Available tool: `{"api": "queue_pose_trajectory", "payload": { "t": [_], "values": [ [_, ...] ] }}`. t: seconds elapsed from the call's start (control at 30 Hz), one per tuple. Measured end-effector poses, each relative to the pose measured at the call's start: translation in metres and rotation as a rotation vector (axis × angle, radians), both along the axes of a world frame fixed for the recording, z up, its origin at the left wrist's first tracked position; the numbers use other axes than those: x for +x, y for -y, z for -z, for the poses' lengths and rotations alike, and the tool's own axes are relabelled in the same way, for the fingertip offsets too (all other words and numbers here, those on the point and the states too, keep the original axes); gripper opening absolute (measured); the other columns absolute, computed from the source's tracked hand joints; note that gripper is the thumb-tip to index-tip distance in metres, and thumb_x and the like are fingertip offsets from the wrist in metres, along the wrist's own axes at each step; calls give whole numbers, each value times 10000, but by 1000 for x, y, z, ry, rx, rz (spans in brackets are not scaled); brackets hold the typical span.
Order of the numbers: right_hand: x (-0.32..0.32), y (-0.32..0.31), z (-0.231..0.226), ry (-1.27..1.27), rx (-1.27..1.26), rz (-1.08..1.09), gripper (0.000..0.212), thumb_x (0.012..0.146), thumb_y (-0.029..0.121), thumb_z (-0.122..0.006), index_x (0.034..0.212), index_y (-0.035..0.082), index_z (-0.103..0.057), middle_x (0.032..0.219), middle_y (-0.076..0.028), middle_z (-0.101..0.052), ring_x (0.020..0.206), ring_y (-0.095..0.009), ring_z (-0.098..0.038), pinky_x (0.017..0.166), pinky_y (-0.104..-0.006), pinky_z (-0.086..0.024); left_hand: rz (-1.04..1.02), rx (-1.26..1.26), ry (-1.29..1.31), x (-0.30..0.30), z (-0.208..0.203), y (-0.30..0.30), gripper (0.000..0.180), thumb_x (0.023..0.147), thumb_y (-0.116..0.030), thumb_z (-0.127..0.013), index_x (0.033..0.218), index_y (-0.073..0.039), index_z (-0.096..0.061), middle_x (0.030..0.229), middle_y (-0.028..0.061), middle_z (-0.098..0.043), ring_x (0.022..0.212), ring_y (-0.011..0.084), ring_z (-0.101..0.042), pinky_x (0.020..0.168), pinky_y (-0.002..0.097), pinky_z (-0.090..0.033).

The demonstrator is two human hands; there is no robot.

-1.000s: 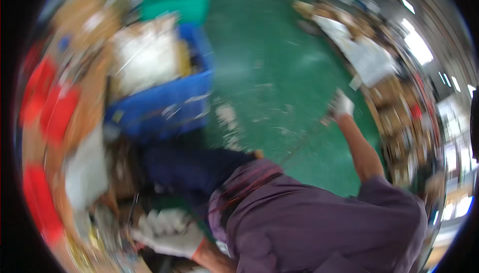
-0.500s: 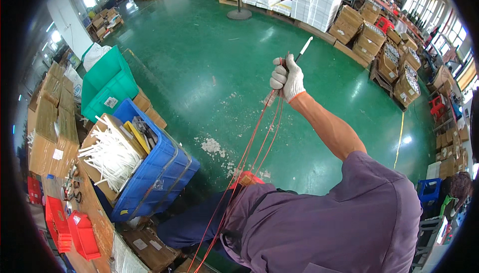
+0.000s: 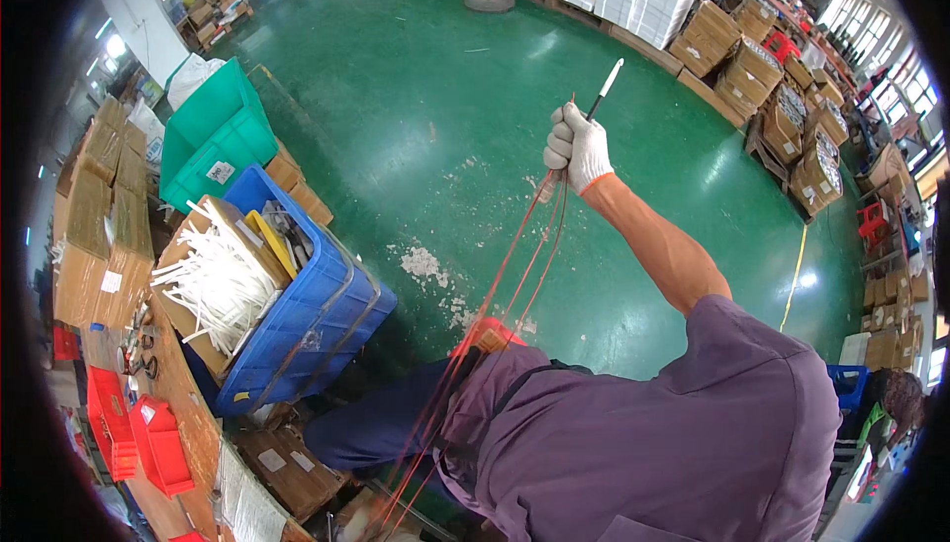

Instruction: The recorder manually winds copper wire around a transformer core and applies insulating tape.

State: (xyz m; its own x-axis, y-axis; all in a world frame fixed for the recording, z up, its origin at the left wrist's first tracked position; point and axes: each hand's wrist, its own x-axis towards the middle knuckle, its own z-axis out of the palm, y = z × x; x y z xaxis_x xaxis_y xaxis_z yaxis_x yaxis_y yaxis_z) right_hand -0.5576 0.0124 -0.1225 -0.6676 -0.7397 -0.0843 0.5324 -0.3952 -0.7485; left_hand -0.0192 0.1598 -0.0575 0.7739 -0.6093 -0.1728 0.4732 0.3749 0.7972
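My right hand (image 3: 578,146), in a white knitted glove with an orange cuff, is raised out over the floor. Its fingers are closed round several thin red wires (image 3: 528,235), which hang from the fist and run slantwise down past my lap to the lower edge. Out of the top of the same fist sticks a slim rod (image 3: 608,90), dark near the glove and white at its end. Just under the fingers, a small pale, see-through piece (image 3: 547,189) sits among the wires. My left hand does not show; the lower ends of the wires are blurred.
To the left stands a blue crate (image 3: 315,329) with a carton of thin white tubes (image 3: 220,280) in it. Behind are a green bin (image 3: 216,136) and taped cartons (image 3: 89,275). Red trays (image 3: 161,451) lie on a wooden bench (image 3: 198,418). A pole base (image 3: 490,3) stands farther off.
My right hand has shifted slightly right and down in the picture, still closed on the wires and rod. The view has turned a little, and the lower wires have moved and blurred.
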Motion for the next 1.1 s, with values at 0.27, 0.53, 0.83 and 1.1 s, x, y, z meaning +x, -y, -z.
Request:
{"api": "queue_pose_trajectory", "payload": {
  "t": [0.27, 0.53, 0.83, 1.1],
  "values": [
    [4, 25, 10, 106, -29, -33, 284, 1155, 294, -502, 945, 109, -551, 617, 99, -273, 449, -60, -227, 425, -283, -190, 1039, -20, 1540, -92, -70, 72, 349, 1101, -275, -569, 1047, 47, -694, 886, 157, -739, 754, 327, -711, 715, 415, -583],
    [2, 25, 4, 169, -144, -10, 288, 1145, 287, -529, 957, 72, -555, 619, 85, -283, 448, -63, -232, 417, -286, -199, 2089, 143, 1178, -232, 19, 180, 372, 1128, -272, -520, 1309, 35, -627, 1030, 179, -765, 886, 271, -782, 771, 390, -629],
    [-2, 12, 0, 303, -26, 53, 289, 1147, 324, -538, 1015, 68, -573, 636, 73, -362, 450, -75, -330, 398, -300, -287, 2067, 599, 520, -372, 27, 192, 287, 1141, -281, -504, 1113, -29, -638, 684, -38, -482, 468, 40, -353, 407, 246, -273],
    [-52, -16, -21, -226, 447, -55, 380, 1089, 213, -597, 1407, 10, -645, 810, -12, -656, 534, -72, -561, 375, -253, -491, 2114, 537, 547, -395, 26, 198, 326, 1155, -329, -508, 1061, -37, -615, 641, -66, -405, 474, 34, -319, 420, 246, -257]
  ]
}}
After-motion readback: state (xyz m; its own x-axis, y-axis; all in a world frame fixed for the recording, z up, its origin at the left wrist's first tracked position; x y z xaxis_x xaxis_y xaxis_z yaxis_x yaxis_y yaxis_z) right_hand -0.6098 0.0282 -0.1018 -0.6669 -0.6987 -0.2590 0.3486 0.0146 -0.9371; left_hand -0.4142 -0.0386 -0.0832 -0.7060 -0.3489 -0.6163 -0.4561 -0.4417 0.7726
